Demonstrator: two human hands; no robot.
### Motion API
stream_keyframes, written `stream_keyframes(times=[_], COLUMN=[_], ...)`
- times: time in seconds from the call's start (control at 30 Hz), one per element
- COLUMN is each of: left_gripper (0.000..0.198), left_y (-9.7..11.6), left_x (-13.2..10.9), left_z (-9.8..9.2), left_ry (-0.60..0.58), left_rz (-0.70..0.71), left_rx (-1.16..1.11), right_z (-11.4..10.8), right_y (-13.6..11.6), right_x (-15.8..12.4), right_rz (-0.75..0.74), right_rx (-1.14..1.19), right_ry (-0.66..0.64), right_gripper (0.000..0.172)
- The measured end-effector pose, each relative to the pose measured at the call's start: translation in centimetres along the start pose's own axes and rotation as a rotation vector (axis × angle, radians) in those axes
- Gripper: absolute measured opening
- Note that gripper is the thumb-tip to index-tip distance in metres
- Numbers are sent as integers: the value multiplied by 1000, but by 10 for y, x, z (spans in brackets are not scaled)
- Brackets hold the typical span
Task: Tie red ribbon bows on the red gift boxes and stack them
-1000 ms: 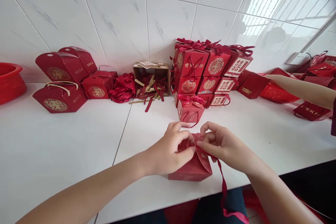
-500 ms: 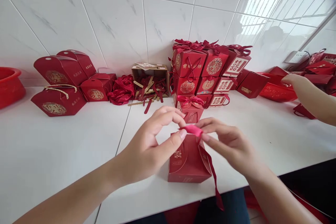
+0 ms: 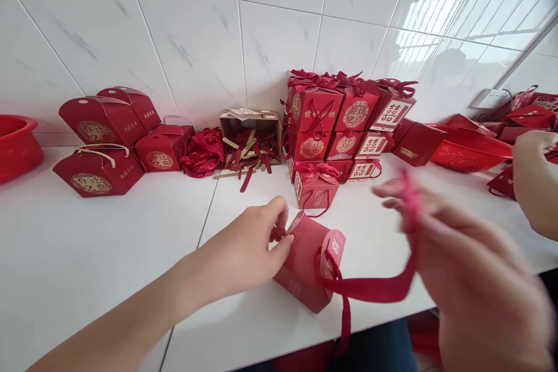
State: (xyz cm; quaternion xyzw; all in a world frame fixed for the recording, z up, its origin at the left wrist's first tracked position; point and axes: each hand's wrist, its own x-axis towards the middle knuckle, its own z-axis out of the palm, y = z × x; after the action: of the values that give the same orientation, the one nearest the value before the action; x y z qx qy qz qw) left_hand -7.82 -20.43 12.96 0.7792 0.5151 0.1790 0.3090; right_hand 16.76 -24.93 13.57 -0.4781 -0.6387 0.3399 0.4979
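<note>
A small red gift box (image 3: 305, 267) lies tilted on the white counter (image 3: 108, 244) near its front edge. My left hand (image 3: 248, 250) grips the box's top left corner with thumb and fingers closed on it. A red ribbon (image 3: 375, 285) runs from the box's top flaps out to the right. My right hand (image 3: 453, 261), blurred by motion, is raised to the right of the box with the ribbon looped over its fingers and pulled taut.
A stack of finished ribboned red boxes (image 3: 344, 122) stands against the tiled wall, with a cardboard box of ribbons (image 3: 250, 136) to its left. Larger red handled boxes (image 3: 104, 145) sit left. Red basins (image 3: 15, 145) (image 3: 468, 148) flank the counter. Another person's hand (image 3: 534, 177) is at right.
My right hand has swung out to the right, pulling the ribbon taut. The box has tipped over to the right, and my left hand moved down onto its corner.
</note>
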Motion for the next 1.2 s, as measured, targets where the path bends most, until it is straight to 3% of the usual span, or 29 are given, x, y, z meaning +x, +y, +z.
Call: stream_keyframes(times=[0.13, 0.23, 0.7, 1.2], left_gripper=[19, 19, 11, 10], left_y=[-6, -8, -13, -16], left_x=[4, 6, 13, 16], left_z=[-5, -5, -5, -4], left_ry=[-20, -13, -20, -32], left_rz=[-45, -66, -74, -72], left_rx=[-153, -198, -253, -256], right_z=[45, 58, 59, 56], right_y=[21, 37, 41, 45], right_x=[26, 32, 26, 25], right_rz=[1, 68, 145, 227], right_rx=[-7, -71, -10, -37], right_ry=[-159, -220, -304, -263], right_gripper=[25, 28, 30, 30])
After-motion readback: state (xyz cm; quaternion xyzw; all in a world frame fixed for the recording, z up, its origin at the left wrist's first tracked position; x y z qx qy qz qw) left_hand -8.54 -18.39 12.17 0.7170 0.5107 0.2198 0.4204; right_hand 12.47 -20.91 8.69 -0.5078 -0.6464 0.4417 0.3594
